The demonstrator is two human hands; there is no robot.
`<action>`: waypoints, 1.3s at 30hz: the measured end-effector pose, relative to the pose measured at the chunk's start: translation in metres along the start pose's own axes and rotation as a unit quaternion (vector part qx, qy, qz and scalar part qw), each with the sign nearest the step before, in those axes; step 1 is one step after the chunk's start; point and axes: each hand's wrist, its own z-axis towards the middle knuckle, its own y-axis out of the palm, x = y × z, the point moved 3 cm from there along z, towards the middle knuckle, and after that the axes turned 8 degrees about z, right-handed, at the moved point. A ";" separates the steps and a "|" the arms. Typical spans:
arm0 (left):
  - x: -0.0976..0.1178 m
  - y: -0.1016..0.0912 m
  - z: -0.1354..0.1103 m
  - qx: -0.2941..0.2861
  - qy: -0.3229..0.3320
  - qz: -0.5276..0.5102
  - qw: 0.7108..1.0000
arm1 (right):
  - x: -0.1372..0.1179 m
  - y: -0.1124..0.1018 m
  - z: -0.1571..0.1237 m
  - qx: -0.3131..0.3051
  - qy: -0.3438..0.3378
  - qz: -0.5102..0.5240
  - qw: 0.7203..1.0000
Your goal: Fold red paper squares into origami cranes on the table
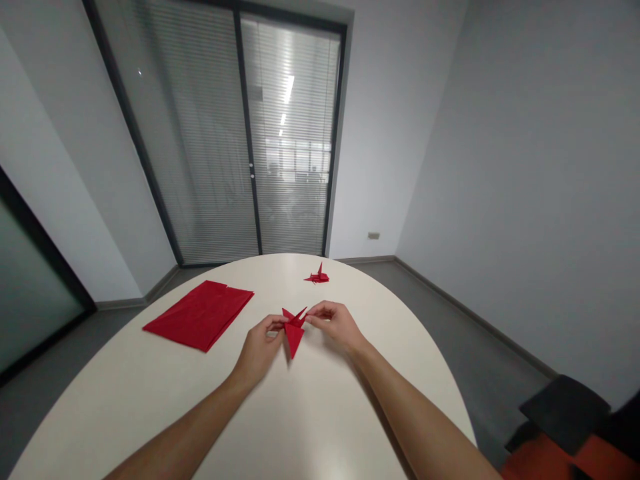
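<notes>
A half-folded piece of red paper [294,333] with a long point hanging down sits just above the white table [310,413]. My left hand [260,347] pinches its left side and my right hand [334,323] pinches its right tip. Both hands' fingers are closed on the paper. A finished red paper crane [318,277] rests farther back on the table, beyond my right hand. A stack of flat red paper sheets [200,313] lies to the left of my left hand.
The table is oval, with its far edge near a glass sliding door with blinds [250,147]. A dark chair with an orange seat [575,427] stands at the lower right. Grey floor surrounds the table.
</notes>
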 end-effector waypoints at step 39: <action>0.003 0.000 0.000 0.014 0.000 -0.002 1.000 | 0.010 -0.002 0.004 -0.025 0.039 0.051 0.998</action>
